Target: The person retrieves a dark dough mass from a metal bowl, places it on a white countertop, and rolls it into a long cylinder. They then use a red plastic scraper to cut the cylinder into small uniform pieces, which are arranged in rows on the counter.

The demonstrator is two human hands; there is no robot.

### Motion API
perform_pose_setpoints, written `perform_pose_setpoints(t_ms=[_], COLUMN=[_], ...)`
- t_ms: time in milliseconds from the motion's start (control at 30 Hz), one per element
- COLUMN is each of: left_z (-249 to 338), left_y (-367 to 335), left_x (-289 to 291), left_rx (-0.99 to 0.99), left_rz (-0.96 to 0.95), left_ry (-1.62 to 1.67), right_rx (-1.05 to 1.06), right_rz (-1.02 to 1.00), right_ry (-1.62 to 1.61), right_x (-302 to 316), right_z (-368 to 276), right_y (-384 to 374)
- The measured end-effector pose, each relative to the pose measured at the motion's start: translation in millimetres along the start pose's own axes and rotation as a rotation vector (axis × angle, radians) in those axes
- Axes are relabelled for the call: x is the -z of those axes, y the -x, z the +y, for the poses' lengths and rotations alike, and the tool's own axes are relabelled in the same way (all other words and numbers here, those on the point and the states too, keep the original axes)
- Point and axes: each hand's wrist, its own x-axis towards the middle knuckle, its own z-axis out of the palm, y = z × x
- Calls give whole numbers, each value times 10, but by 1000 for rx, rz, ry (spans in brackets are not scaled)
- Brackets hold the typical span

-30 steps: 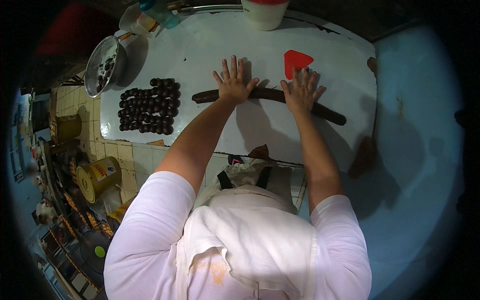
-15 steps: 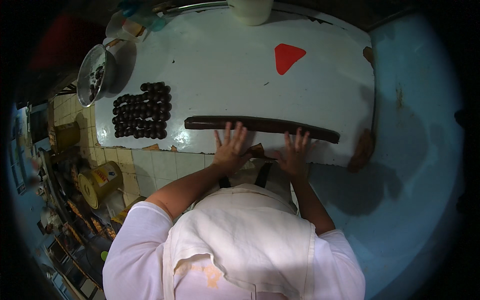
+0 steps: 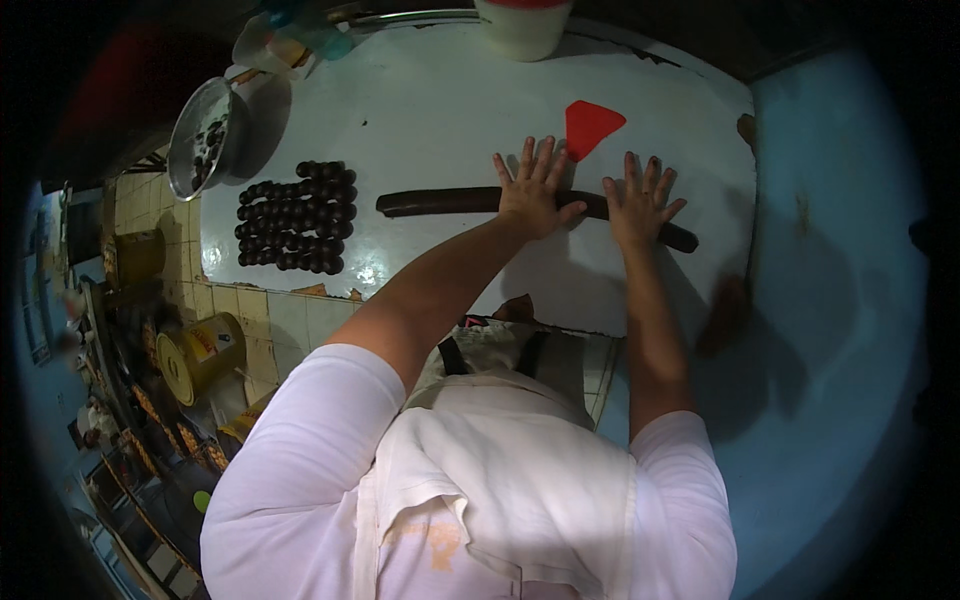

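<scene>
A long dark brown roll of dough-like stuff (image 3: 440,201) lies left to right across the white table (image 3: 450,120). My left hand (image 3: 535,195) is flat over its middle, fingers spread and pointing away from me. Farther right, my right hand (image 3: 640,205) lies over the roll too, its fingers also apart. The roll's left part and its right tip stick out past my hands; the stretches under the palms are hidden. Just beyond my hands is a red, roughly triangular scraper (image 3: 592,127). Rows of small dark brown balls (image 3: 297,217) sit together left of the roll.
A metal bowl (image 3: 205,140) with dark balls and white powder tilts at the table's left edge. A white tub (image 3: 523,28) stands at the far edge, near clear plastic containers (image 3: 270,50). Yellow buckets (image 3: 200,357) are on the tiled floor at left. A blue wall (image 3: 830,300) borders the right side.
Both hands have pushed forward, away from me, and a little right. The roll has moved farther from the near edge with them. The view has shifted slightly.
</scene>
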Motion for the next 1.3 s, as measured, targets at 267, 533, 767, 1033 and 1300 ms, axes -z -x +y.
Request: perform_pose_setpoints(t_ms=[267, 533, 767, 1033, 1300], left_z=[-143, -998, -1434, -1450, -1075], left_y=[1230, 2035, 958, 773, 2512], left_x=[-283, -27, 178, -39, -311], left_rx=[-333, 2, 34, 250, 51], left_rz=[-174, -124, -34, 209, 43], left_ry=[255, -87, -185, -63, 44], right_rx=[133, 336, 255, 238, 348], right_rz=[-49, -123, -93, -76, -101], right_ry=[-217, -265, -19, -10, -296], right_x=[88, 197, 228, 89, 151], right_z=[102, -44, -627, -553, -171], right_y=[1096, 1867, 585, 182, 1658])
